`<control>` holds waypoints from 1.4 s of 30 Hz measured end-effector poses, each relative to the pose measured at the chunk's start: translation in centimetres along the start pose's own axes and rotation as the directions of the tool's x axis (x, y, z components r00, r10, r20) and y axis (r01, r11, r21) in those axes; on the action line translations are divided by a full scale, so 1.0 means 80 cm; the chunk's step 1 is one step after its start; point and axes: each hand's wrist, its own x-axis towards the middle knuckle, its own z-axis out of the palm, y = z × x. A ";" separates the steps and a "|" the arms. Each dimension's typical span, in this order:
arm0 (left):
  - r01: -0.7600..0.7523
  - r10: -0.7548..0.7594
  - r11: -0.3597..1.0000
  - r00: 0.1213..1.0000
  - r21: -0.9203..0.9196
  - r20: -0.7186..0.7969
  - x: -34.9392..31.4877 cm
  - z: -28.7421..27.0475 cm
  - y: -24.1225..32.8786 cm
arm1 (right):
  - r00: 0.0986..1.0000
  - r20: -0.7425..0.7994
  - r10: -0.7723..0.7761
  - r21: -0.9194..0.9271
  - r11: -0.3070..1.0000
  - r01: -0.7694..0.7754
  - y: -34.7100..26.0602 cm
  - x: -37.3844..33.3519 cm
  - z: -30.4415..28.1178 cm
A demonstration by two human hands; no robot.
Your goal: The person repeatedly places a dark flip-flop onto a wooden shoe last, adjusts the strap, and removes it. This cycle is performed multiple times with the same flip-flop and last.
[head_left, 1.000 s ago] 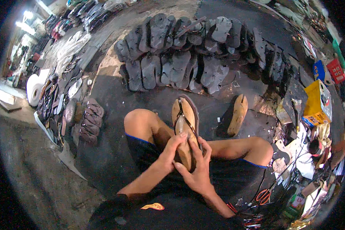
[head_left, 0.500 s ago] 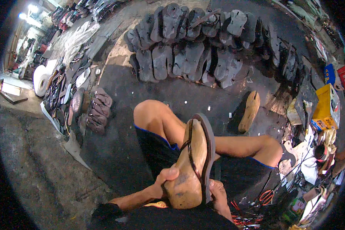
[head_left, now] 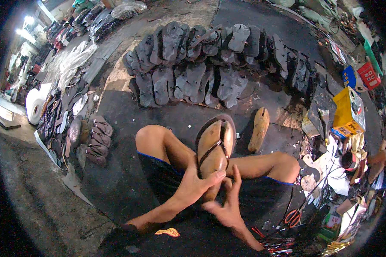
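Note:
A wooden shoe last (head_left: 214,165) stands tilted over my lap with its toe pointing away from me. Around its toe sits a dark flip-flop sandal (head_left: 197,140), and the brown thong strap (head_left: 219,147) crosses the wood. My left hand (head_left: 193,184) wraps the last from the left side, its thumb lying across the top. Beside the heel end, my right hand (head_left: 228,208) is spread, thumb and fingers apart; whether a fingertip touches the wood I cannot tell. Most of the sandal's sole is hidden under the last.
Beyond my knees, dark soles (head_left: 188,83) stand in curved rows. A second wooden last (head_left: 259,129) lies on the floor ahead. Strapped sandals (head_left: 100,141) are lined up at left. On the right are orange-handled scissors (head_left: 292,217), a yellow box (head_left: 348,112) and scraps.
The last and sandal have turned to show more of the top. My left hand has shifted forward along the last, and my right hand has come off the sandal's edge and spread its fingers.

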 end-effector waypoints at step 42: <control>-0.335 0.465 0.800 0.870 0.497 -0.162 0.112 -0.167 0.052 | 0.945 -0.325 0.043 -0.140 0.986 -0.093 0.056 0.210 -0.097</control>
